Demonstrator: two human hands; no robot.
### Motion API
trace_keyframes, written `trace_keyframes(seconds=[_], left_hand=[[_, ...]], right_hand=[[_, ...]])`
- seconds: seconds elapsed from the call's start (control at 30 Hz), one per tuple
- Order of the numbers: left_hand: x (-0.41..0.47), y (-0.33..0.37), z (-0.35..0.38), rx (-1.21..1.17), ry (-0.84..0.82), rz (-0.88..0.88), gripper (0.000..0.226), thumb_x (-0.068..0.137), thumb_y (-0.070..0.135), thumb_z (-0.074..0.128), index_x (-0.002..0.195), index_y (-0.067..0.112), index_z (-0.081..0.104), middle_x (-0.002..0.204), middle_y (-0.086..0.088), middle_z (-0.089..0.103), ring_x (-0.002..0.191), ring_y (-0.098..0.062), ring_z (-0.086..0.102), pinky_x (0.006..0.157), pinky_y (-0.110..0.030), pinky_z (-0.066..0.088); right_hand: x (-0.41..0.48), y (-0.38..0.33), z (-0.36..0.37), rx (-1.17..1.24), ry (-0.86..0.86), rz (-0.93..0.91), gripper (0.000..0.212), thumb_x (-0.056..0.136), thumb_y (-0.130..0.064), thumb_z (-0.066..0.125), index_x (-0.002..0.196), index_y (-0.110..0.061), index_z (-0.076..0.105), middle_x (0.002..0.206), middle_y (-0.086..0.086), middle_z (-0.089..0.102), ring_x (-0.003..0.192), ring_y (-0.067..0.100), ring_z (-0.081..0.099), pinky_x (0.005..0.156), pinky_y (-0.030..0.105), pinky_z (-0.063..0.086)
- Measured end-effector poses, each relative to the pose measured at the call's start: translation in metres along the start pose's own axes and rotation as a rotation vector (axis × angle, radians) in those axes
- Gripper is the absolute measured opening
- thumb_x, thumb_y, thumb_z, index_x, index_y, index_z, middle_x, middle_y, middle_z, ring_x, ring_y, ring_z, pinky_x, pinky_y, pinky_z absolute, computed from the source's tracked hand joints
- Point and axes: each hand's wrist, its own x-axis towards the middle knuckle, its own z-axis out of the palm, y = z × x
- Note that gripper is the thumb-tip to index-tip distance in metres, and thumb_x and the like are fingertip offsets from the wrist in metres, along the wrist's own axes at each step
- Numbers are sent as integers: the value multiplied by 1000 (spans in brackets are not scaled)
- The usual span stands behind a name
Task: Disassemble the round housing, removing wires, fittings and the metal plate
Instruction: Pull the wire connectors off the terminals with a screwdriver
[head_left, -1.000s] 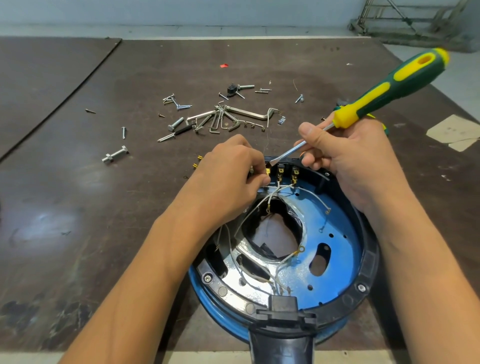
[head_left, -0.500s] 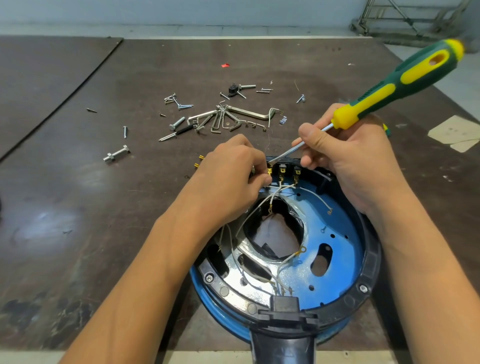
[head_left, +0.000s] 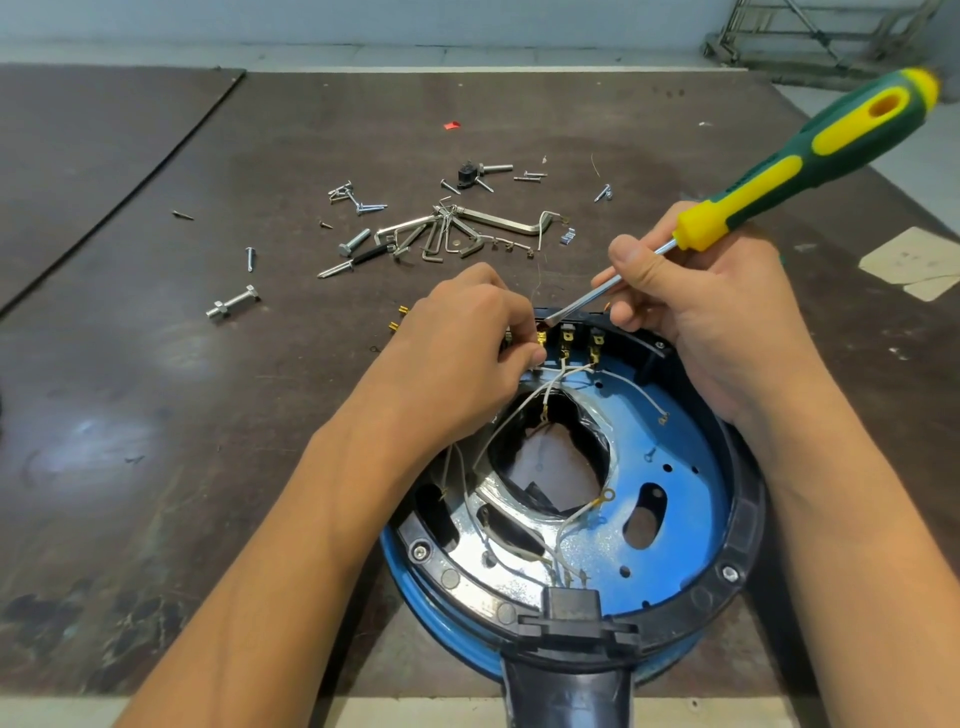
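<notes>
Screwdriver handle has swung a little higher and further right than a second ago; blade tip has stayed at the same terminal, and both hands have barely shifted. Right hand is clamped on the screwdriver, thumb and curled fingers pinching the bare steel shaft just below the yellow collar. The green-yellow handle sticks up and away to the right. The blade slopes down-left, and its tip is at the top of the leftmost connector in the terminal row. Left hand has its fingers curled tight, pinching that same brass connector from the left; exactly what lies under the fingertips is hidden.

The terminal row sits on the far rim of the round housing, which lies open side up on the worktop at the near edge, just under both forearms. Inside it lies the metal plate, shiny with a blue sheen and a big ragged central opening. White wires run from the terminals across the plate to a black plug block at the near rim; some ends with ring lugs lie loose.

Beyond the hands are scattered screws and hex keys. A bolt lies to the left, and small brass bits sit just beside the left hand. There is a small black part further back and a red scrap at the far side.
</notes>
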Motion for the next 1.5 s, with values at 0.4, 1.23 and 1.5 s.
trace_keyframes(seconds=[0.4, 1.23, 1.5], left_hand=[[0, -1, 1, -12, 9, 0, 10, 94, 34, 68, 90, 25, 72, 110, 4, 58, 96, -16, 55, 79, -30, 40], [0, 1, 0, -7, 0, -4, 11, 93, 34, 68, 93, 24, 74, 112, 2, 58, 102, -19, 56, 89, -40, 46], [0, 2, -1, -14, -10, -12, 11, 93, 34, 67, 93, 25, 73, 113, 2, 58, 102, -19, 56, 89, -40, 47]], right_hand=[[3, 3, -2, -15, 38, 26, 23, 93, -12, 75, 76, -16, 60, 70, 5, 71, 50, 12, 61, 49, 18, 48], [2, 3, 0, -91, 76, -7, 28, 82, -25, 84, 61, -25, 66, 68, 7, 72, 50, 16, 63, 50, 20, 46], [2, 3, -1, -124, 66, -23, 27, 83, -27, 85, 60, -29, 71, 65, 4, 72, 52, 17, 65, 52, 24, 49]])
